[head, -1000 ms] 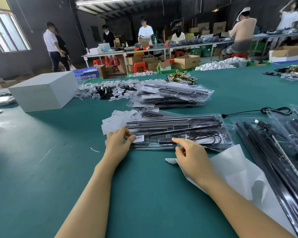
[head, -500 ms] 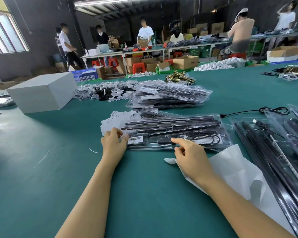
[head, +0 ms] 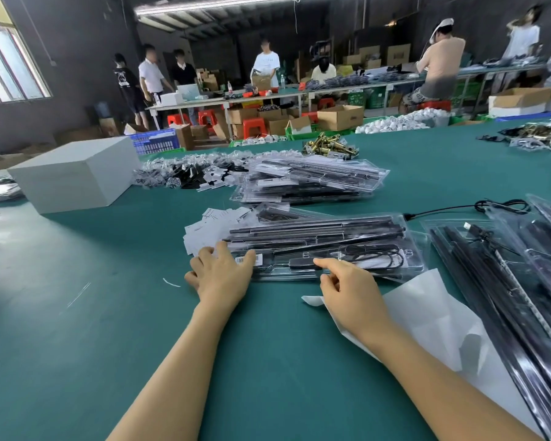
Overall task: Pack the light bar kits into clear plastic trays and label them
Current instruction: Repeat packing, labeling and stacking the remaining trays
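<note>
On the green table (head: 77, 361), a white sheet of paper (head: 427, 316) lay nearest, under the right wrist. The left hand (head: 218, 272) rested with spread, straight fingers on the left end of a clear plastic tray (head: 325, 246), its thumb lying over a barcode label (head: 258, 259) stuck there. The right hand (head: 352, 288) pressed the tray's near edge with its forefinger stretched out and the other fingers loosely curled, holding nothing. The tray sat closed in front of the person, with black bars and a coiled cable inside. To the right, more packed trays (head: 506, 281) lay just beside it, and a black cord (head: 477, 206) ran behind them. Loose white cards (head: 210, 224) lay at the tray's far left corner. Beyond that stood a stack of filled trays (head: 309, 183), a heap of small bagged parts (head: 188, 173) and a white box (head: 74, 173). People stood at long benches farther back.
</note>
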Demonstrator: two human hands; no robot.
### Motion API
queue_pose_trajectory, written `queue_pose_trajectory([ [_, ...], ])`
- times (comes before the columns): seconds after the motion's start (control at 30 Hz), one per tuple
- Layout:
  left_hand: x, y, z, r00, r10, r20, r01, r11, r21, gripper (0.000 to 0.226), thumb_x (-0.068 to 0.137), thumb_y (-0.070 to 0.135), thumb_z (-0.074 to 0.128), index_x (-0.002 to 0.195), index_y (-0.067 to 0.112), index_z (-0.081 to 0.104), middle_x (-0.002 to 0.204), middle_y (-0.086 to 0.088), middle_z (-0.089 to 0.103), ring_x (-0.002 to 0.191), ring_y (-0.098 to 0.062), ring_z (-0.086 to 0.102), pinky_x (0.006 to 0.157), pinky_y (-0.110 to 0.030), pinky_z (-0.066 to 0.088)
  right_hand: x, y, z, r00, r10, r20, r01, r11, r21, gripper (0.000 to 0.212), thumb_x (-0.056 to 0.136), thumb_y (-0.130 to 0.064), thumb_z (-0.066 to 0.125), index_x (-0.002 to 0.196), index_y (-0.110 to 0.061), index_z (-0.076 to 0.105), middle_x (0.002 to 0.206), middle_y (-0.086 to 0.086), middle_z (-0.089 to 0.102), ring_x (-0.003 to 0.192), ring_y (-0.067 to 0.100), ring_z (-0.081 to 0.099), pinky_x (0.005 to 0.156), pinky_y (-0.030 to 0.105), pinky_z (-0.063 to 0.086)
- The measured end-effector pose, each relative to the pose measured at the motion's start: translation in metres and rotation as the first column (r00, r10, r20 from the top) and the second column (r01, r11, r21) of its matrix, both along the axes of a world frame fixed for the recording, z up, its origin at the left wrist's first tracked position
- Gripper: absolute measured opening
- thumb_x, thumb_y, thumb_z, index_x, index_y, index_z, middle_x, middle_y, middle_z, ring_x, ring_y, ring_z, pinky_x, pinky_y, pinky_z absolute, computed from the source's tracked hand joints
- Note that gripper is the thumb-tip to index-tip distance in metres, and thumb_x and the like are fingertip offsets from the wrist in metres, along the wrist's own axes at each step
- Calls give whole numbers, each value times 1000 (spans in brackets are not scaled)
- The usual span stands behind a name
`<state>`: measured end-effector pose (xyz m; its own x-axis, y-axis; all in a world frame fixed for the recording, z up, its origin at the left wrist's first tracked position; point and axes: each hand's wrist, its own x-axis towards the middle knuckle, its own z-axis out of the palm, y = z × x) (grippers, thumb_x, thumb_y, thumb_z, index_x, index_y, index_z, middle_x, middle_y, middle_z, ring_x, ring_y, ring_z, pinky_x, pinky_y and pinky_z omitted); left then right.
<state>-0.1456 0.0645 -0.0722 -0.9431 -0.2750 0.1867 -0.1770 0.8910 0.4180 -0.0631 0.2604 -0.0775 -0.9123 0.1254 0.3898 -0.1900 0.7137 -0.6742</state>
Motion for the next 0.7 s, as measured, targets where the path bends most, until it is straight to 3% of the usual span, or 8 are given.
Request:
queue_pose_trajectory([
  [0.13, 5, 18, -3, 999, 15, 37, -11, 993, -119, 88, 83, 78, 23, 144, 14, 28, 146, -19, 27, 132, -34, 20, 102, -49, 18, 0, 0, -2, 1000, -1, -5, 1, 1000, 20, 34, 94, -13, 48, 124, -22, 61, 84, -10, 55, 57, -3, 38, 62, 20, 31],
  [0.27, 9, 18, -3, 996, -12, 84, 17, 998, -58, 112, 65, 95, 18, 148, 19, 17, 144, -22, 26, 134, -36, 19, 104, -52, 16, -2, 1, 0, 1000, -16, 2, 16, 999, 28, 30, 93, -14, 51, 120, -21, 61, 78, -11, 53, 57, 1, 40, 62, 24, 35],
  [0.33, 9, 16, -1, 998, 0, 64, -1, 1000, 14, 104, 69, 91, 30, 146, 20, 22, 142, -21, 32, 133, -38, 25, 106, -52, 18, -1, 2, 0, 1000, -18, 12, 18, 1000, -21, 28, 93, -14, 53, 117, -24, 63, 70, -12, 53, 54, 4, 43, 56, 20, 37],
  [0.43, 6, -1, 5, 999, 27, -39, -14, 953, 302, 71, 82, 63, 58, 135, 18, 41, 138, -14, 41, 120, -34, 45, 100, -43, 32, 0, 5, 1, 1000, -24, 9, 25, 993, -112, 21, 93, -18, 56, 111, -24, 66, 62, -8, 52, 51, 5, 43, 55, 15, 38],
  [0.5, 7, -17, 8, 989, -31, -147, 111, 813, 572, 49, 84, 37, 70, 124, 17, 51, 130, -11, 48, 98, -20, 56, 82, -28, 43, 1, 7, 3, 999, -40, 6, 41, 987, -155, 20, 92, -21, 59, 111, -22, 66, 63, -8, 53, 53, 4, 45, 55, 13, 38],
  [0.57, 8, -30, 14, 970, -22, -240, 215, 534, 818, 41, 82, 12, 73, 118, 15, 53, 124, -14, 53, 81, -12, 59, 65, -18, 47, 4, 6, 6, 998, -56, -8, 55, 989, -136, 27, 89, -26, 63, 116, -23, 64, 67, -8, 54, 58, 4, 49, 59, 13, 39],
  [0.7, 10, -40, 29, 984, -60, -171, 173, 41, 984, 53, 81, -6, 68, 129, 2, 46, 122, -22, 58, 90, -24, 66, 73, -24, 53, 12, 2, 5, 991, -131, -36, 134, 988, 74, 48, 86, -37, 64, 131, -25, 52, 105, -6, 54, 85, 13, 57, 74, 27, 47],
])
